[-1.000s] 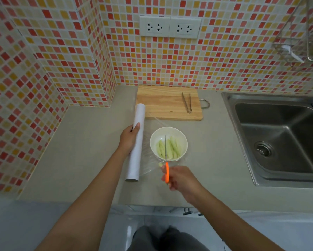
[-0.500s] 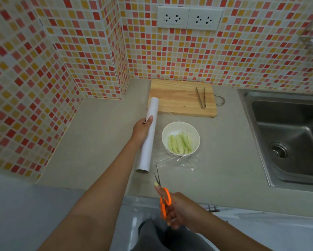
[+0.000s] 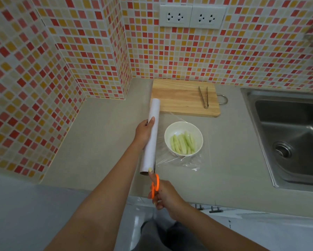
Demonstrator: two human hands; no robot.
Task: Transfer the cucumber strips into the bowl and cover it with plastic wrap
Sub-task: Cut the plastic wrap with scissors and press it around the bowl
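While the cucumber strips (image 3: 183, 144) already lie in the white bowl (image 3: 172, 131), the plastic wrap (image 3: 190, 161) draped over that bowl is the thing in play: thin, clingy, likely to bunch or stick to itself, so it should be held taut from its edges. Left of the bowl, the left hand (image 3: 143, 132) is closed around the roll (image 3: 151, 138), pinning it to the counter (image 3: 101, 134). Nearer than the bowl, the right hand (image 3: 164, 193) is clenched on orange scissors (image 3: 154, 186), blades at the roll's near end. Behind the bowl sits a cutting board (image 3: 181, 98) with tongs (image 3: 203, 96); the sink (image 3: 293, 134) lies to its right.
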